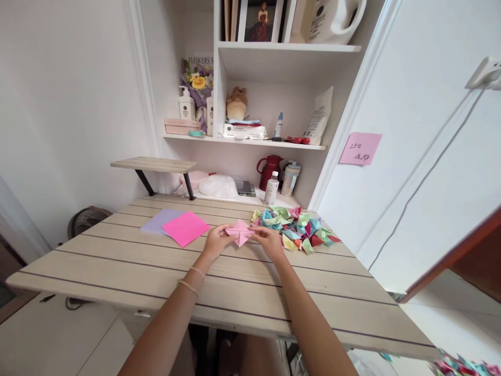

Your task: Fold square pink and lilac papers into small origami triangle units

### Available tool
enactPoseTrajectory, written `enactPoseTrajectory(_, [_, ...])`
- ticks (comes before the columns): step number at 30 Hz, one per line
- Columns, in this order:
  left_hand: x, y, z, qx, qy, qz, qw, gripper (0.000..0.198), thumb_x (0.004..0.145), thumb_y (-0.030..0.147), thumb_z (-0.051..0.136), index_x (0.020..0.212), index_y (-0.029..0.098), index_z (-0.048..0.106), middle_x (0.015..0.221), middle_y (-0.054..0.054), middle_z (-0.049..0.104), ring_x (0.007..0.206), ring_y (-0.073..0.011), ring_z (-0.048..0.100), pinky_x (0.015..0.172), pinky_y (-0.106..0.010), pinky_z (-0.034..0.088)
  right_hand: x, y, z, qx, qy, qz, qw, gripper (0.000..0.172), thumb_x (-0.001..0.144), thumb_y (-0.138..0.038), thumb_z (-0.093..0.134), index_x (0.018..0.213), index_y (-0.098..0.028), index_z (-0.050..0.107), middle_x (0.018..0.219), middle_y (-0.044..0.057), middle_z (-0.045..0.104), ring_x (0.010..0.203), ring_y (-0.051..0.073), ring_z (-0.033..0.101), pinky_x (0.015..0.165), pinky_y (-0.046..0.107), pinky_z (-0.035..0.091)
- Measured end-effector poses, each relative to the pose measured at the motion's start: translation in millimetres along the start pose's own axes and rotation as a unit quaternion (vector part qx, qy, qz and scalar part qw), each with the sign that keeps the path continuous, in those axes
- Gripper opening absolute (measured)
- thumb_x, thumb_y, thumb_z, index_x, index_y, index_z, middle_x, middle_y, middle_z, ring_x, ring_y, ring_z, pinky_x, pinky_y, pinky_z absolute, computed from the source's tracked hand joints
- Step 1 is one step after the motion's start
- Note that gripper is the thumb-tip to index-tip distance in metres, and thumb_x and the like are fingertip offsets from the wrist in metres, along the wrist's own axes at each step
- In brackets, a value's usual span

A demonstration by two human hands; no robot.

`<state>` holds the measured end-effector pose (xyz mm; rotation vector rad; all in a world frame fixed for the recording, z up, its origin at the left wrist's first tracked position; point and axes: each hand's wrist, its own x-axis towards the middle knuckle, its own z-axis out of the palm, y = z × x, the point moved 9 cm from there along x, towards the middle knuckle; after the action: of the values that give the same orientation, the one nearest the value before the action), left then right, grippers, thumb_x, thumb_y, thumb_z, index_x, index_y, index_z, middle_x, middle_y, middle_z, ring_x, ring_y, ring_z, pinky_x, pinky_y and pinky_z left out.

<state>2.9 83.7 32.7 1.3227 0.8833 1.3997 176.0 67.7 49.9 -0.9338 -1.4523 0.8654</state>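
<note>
While a dark round fan (91,218) shows beyond the far left edge of the slatted wooden table (129,263), a small wooden riser (152,164) with black legs stands at the table's back left. In front of it lies lilac paper (153,224), with a hot-pink square sheet (186,228) overlapping its right side. Above, on the white shelving, a flat pink box (180,126) sits below a white pump bottle (187,106) and a purple-wrapped bouquet (199,82) with a smiling yellow flower.

The left hand (216,242), two thin bracelets (188,286) on its wrist, pinches the left point of a folded pink paper piece (240,232) between thumb and fingers. This piece is held near the middle of the table, between the two hands; whether it touches the tabletop cannot be told. Behind it are a bunched clear plastic bag (218,186) and, higher up, a brown plush toy (237,102). The right hand (269,242) pinches the piece's right point likewise.

Beyond that hand stand a dark red jug (270,172), a clear labelled bottle (271,190) and a pale tumbler (290,178). Just right of the hand spreads a heap of multicoloured folded papers (303,228). Farther right, a pink note (360,148) with handwriting, "250" among it, is stuck to the wall, and a wall socket (483,73) trails a cord.
</note>
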Motion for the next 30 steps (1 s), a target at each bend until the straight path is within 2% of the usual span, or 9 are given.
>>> enactPoseTrajectory(3, [-0.3, 2.7, 1.1, 0.035, -0.01, 0.024, 0.999, 0.043, 0.052, 0.023, 0.075, 0.092, 0.01, 0.063, 0.09, -0.012, 0.068, 0.084, -0.0222, 0.063, 0.076, -0.033, 0.049, 0.0, -5.3, -1.0, -0.075, 0.001, -0.037, 0.996, 0.039, 0.059, -0.039, 0.071, 0.091, -0.017, 0.068, 0.079, 0.007, 0.067, 0.067, 0.018, 0.058, 0.063, 0.031, 0.048])
enactPoseTrajectory(7, [-4.3, 16.4, 3.1, 0.163, -0.014, 0.1, 0.981, 0.036, 0.055, 0.027, 0.074, 0.088, 0.014, 0.066, 0.086, -0.009, 0.067, 0.078, -0.0203, 0.061, 0.071, -0.031, 0.048, -2.0, -16.4, 0.0, -0.176, 0.005, -0.096, 0.98, 0.031, 0.068, -0.039, 0.064, 0.091, -0.019, 0.069, 0.077, 0.007, 0.064, 0.067, 0.018, 0.056, 0.064, 0.031, 0.046])
enactPoseTrajectory(10, [-10.0, 29.9, 6.5, 0.238, -0.014, 0.16, 0.958, 0.028, 0.059, 0.03, 0.071, 0.084, 0.018, 0.068, 0.081, -0.006, 0.066, 0.072, -0.0183, 0.058, 0.066, -0.029, 0.046, -3.4, -19.8, 0.4, -0.196, 0.008, -0.112, 0.974, 0.027, 0.071, -0.039, 0.06, 0.089, -0.02, 0.069, 0.077, 0.008, 0.062, 0.068, 0.018, 0.056, 0.064, 0.032, 0.046])
enactPoseTrajectory(13, [-12.6, 36.3, 6.4, 0.248, -0.009, 0.178, 0.952, 0.018, 0.061, 0.03, 0.07, 0.076, 0.019, 0.069, 0.072, -0.005, 0.064, 0.068, -0.0172, 0.056, 0.064, -0.027, 0.044, -4.2, -23.0, 0.2, -0.203, 0.016, -0.131, 0.97, 0.022, 0.071, -0.038, 0.061, 0.083, -0.021, 0.069, 0.08, 0.008, 0.061, 0.072, 0.02, 0.056, 0.066, 0.033, 0.046])
enactPoseTrajectory(17, [-8.8, 30.6, 1.6, 0.191, 0.002, 0.146, 0.971, 0.015, 0.059, 0.03, 0.071, 0.067, 0.018, 0.068, 0.07, -0.004, 0.061, 0.068, -0.0168, 0.055, 0.062, -0.025, 0.044, -2.8, -20.4, 2.4, -0.186, 0.006, -0.125, 0.975, 0.019, 0.07, -0.037, 0.061, 0.076, -0.021, 0.068, 0.078, 0.007, 0.063, 0.075, 0.022, 0.057, 0.068, 0.034, 0.045])
enactPoseTrajectory(22, [-2.5, 13.0, 3.3, 0.092, -0.009, 0.08, 0.992, 0.026, 0.057, 0.032, 0.072, 0.074, 0.014, 0.067, 0.085, -0.007, 0.065, 0.082, -0.0191, 0.06, 0.071, -0.028, 0.047, -0.7, -4.2, 5.5, -0.104, 0.001, -0.051, 0.993, 0.022, 0.067, -0.039, 0.062, 0.073, -0.018, 0.066, 0.072, 0.005, 0.065, 0.066, 0.018, 0.057, 0.061, 0.03, 0.045])
enactPoseTrajectory(24, [-1.9, 2.1, 8.9, 0.052, -0.035, 0.029, 0.998, 0.031, 0.058, 0.033, 0.071, 0.08, 0.012, 0.066, 0.082, -0.008, 0.067, 0.076, -0.019, 0.062, 0.072, -0.031, 0.049, -0.9, 2.7, 9.0, -0.064, -0.007, -0.017, 0.998, 0.024, 0.065, -0.04, 0.064, 0.073, -0.017, 0.065, 0.07, 0.005, 0.065, 0.064, 0.018, 0.057, 0.059, 0.028, 0.045])
enactPoseTrajectory(27, [-3.4, -10.9, 13.4, 0.01, -0.053, -0.041, 0.998, 0.038, 0.058, 0.034, 0.072, 0.086, 0.01, 0.064, 0.077, -0.009, 0.068, 0.06, -0.0172, 0.063, 0.062, -0.032, 0.051, -1.6, 6.6, 13.6, -0.032, -0.025, 0.01, 0.999, 0.028, 0.063, -0.039, 0.066, 0.077, -0.016, 0.066, 0.073, 0.005, 0.066, 0.066, 0.018, 0.058, 0.061, 0.029, 0.045])
enactPoseTrajectory(30, [-4.5, -11.1, 16.2, 0.006, -0.065, -0.047, 0.997, 0.037, 0.058, 0.032, 0.072, 0.085, 0.008, 0.064, 0.075, -0.01, 0.068, 0.058, -0.016, 0.062, 0.059, -0.03, 0.051, -1.9, 3.1, 13.0, -0.047, -0.027, 0.006, 0.999, 0.032, 0.062, -0.038, 0.066, 0.086, -0.016, 0.067, 0.085, 0.007, 0.067, 0.073, 0.019, 0.059, 0.067, 0.03, 0.046])
